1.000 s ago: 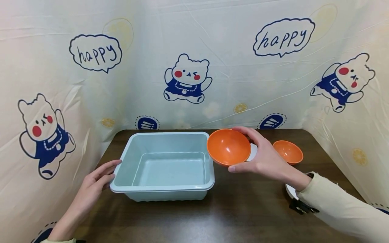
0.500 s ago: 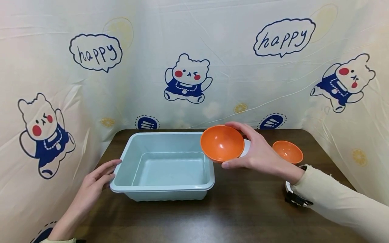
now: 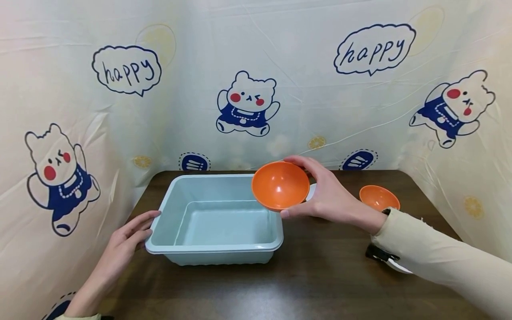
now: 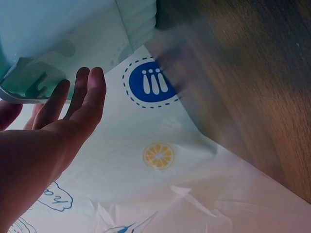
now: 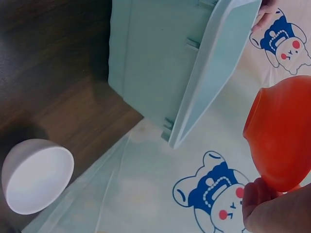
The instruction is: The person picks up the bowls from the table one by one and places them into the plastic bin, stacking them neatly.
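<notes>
An orange bowl (image 3: pixel 280 186) is in my right hand (image 3: pixel 330 193), thumb at its lower edge and fingers at its upper edge. It is tilted, its hollow facing the head camera, and overlaps the back right corner of the light blue basin (image 3: pixel 212 248). In the right wrist view, the orange bowl (image 5: pixel 284 131) is apart from the basin (image 5: pixel 160 53). My left hand (image 3: pixel 124 240) rests its fingertips against the basin's left rim. In the left wrist view those fingers (image 4: pixel 90 97) are slightly bent beside the basin's outer wall.
A second orange bowl (image 3: pixel 378 198) stands at the right on the dark wooden table (image 3: pixel 320 275). A white bowl (image 5: pixel 39 179) stands on the table in the right wrist view. Another white rim (image 3: pixel 398 266) shows from under the right sleeve. A printed curtain (image 3: pixel 304 89) encloses the table's back and sides.
My right hand has carried the orange bowl leftward and slightly up, from beside the basin to over its back right corner. The left hand and basin have stayed put.
</notes>
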`<state>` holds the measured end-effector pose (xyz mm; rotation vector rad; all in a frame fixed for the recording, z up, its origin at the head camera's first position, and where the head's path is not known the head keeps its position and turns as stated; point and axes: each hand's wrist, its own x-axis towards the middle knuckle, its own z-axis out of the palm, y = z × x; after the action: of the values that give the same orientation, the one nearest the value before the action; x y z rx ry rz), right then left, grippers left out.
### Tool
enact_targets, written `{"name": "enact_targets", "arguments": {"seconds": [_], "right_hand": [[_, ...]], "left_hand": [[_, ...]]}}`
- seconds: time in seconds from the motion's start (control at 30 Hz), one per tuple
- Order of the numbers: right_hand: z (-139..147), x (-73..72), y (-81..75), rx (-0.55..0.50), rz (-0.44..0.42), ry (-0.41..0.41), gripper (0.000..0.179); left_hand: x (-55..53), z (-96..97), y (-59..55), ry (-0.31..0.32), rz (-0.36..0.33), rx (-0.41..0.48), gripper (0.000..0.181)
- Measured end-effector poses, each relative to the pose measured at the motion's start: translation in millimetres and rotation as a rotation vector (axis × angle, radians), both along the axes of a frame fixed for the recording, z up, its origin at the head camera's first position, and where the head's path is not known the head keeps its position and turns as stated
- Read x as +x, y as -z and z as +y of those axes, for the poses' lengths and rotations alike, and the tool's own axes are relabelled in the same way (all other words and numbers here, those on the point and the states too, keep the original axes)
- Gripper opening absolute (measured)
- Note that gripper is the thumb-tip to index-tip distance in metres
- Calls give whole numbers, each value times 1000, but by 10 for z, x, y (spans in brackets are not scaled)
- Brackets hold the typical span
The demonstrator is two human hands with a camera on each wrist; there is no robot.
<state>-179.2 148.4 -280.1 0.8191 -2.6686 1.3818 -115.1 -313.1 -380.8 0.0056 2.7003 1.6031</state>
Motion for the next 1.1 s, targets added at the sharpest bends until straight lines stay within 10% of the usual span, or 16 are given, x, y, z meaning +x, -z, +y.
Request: {"name": "enact_targets", "arguments": {"seconds": [1.1], "right_hand": [[-538,-231,-40,60,13,-96,97]], "left_hand": [[-19,19,17,3,21,5,46]]}}
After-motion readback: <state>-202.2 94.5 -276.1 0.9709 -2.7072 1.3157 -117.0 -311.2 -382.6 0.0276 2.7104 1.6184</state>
